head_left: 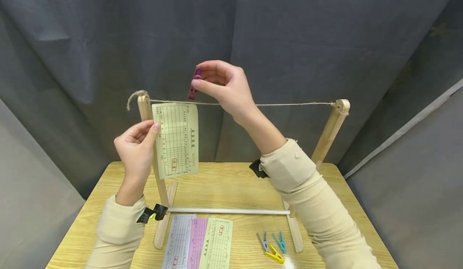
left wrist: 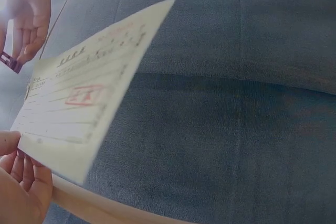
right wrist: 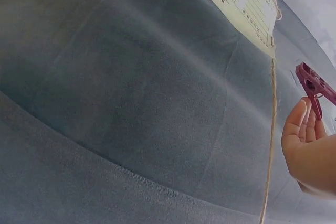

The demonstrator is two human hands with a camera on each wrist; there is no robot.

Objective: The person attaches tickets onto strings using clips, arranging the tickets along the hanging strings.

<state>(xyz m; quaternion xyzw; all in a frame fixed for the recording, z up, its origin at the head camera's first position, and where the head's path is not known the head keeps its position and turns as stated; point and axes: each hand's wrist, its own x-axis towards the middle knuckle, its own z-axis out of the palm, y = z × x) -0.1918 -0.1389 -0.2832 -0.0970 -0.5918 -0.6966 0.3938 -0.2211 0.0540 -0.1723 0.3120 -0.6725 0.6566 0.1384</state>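
My left hand pinches the left edge of a pale green printed form between thumb and fingers. The form hangs upright, its top edge at the twine close to the left post. In the left wrist view a red stamp shows on the form. Above the twine, my right hand pinches a dark purple clothespin, which points downward over the form's upper right corner. The right wrist view shows the clothespin apart from the twine.
On the table lie overlapping forms: a bluish-white one, a pink one and a green one. Grey, blue and yellow clothespins lie to their right. A white bar joins the stand's feet; the right post stands opposite.
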